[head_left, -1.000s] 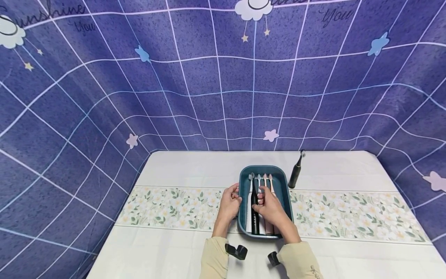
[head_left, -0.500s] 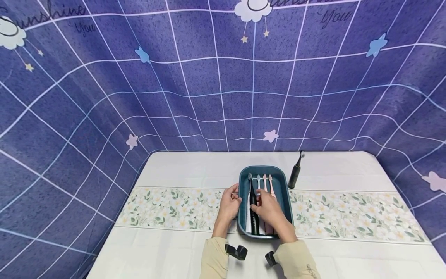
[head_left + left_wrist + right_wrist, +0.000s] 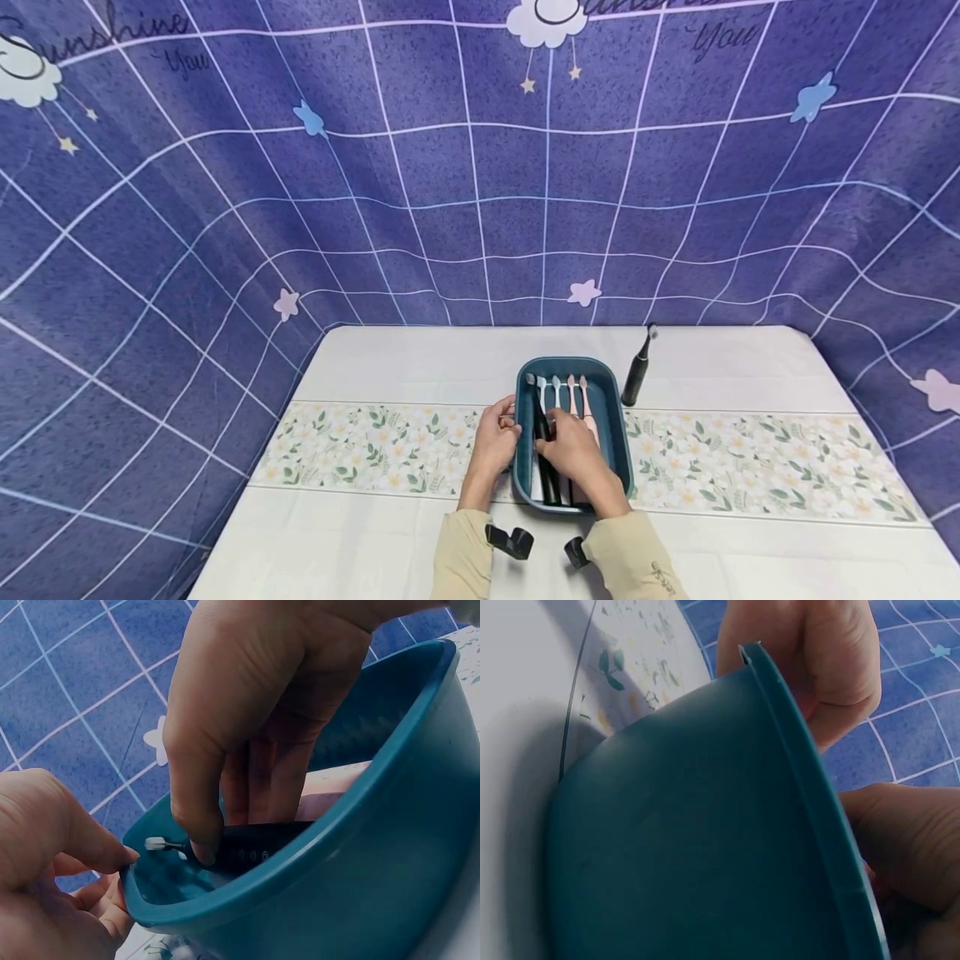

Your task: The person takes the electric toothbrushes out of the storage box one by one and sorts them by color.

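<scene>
A teal plastic bin [image 3: 625,462] stands on the table with several electric toothbrushes lying side by side in it. My right hand [image 3: 576,450] reaches into the bin and holds a black electric toothbrush [image 3: 552,487] by its handle, thumb on the near side in the left wrist view. The brush slants, its head toward the far left corner, over a white toothbrush [image 3: 537,482]. Pink toothbrushes [image 3: 585,396] lie to the right, partly hidden by that hand. My left hand [image 3: 493,443] pinches the bin's left rim [image 3: 133,896] between thumb and fingers.
Another black electric toothbrush [image 3: 637,375] stands upright just right of the bin. The white table [image 3: 337,533] has a floral strip [image 3: 772,458] across it. A blue grid-patterned curtain [image 3: 480,208] rises behind and at both sides.
My right hand has moved slightly left with the black toothbrush, whose head has swung left past the white one's head. My left hand stays at the bin's rim.
</scene>
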`<state>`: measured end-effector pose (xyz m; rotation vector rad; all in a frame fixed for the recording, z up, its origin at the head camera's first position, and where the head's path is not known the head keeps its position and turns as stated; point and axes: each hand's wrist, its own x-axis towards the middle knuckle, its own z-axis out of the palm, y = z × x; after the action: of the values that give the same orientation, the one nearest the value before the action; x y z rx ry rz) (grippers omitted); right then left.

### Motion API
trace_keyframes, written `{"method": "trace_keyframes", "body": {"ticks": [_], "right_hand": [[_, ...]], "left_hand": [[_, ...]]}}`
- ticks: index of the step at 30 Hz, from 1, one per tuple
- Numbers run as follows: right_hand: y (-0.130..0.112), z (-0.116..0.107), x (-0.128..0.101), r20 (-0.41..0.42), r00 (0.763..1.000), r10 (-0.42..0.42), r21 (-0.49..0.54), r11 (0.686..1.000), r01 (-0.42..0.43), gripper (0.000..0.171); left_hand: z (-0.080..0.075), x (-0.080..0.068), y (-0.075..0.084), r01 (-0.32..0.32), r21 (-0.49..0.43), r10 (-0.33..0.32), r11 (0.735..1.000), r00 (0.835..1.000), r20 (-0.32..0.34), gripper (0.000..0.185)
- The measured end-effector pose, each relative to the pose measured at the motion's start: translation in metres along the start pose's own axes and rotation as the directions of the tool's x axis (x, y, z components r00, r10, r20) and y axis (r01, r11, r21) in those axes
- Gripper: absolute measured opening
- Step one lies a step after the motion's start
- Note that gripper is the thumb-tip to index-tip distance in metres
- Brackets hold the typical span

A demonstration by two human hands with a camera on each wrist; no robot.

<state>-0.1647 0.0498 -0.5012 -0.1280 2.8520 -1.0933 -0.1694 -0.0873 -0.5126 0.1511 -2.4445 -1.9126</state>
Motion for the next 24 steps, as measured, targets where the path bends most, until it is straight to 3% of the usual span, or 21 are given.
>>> {"method": "trace_keyframes", "body": {"ticks": [11,24], "right_hand": [[0.007,-0.007,-0.002,0.004,1.000,0.024,0.140,0.990,-0.025,0.045],[0.017,-0.010,-0.004,-0.004,0.998,0.056,0.376,0.925,-0.050,0.045]], "left_hand": [[0.000,0.000,0.001,0.007,0.002,-0.007,1.000,1.000,0.008,0.052],[0.000,0.000,0.000,-0.013,-0.007,0.013,1.000,1.000,-0.001,0.052]]}}
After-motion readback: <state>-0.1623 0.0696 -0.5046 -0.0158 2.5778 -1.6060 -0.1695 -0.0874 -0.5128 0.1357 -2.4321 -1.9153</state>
